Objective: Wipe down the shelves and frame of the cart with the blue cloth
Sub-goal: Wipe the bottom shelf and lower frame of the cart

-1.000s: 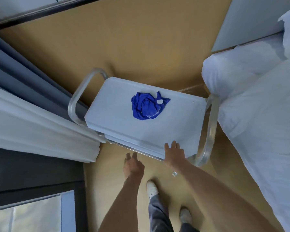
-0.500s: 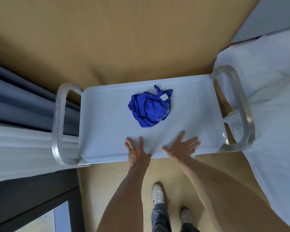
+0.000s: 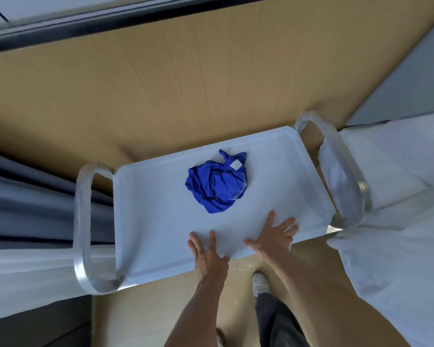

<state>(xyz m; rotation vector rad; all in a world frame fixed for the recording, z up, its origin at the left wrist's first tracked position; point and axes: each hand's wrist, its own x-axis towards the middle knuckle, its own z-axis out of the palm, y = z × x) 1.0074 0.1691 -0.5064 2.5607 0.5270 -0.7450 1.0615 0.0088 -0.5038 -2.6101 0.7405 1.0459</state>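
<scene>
We've squared up to the white metal cart (image 3: 161,209): both hands, left hand (image 3: 208,254) and right hand (image 3: 273,236), now flat, fingers spread on its near edge; crumpled blue cloth (image 3: 217,185) mid-shelf, unwiped.

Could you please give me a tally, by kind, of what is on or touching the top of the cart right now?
Blue cloth, crumpled on the cart's top shelf: 1
Hands flat on the shelf's near edge, left hand and right hand: 2
Metal loop handles, left handle and right handle: 2
Total: 5
</scene>
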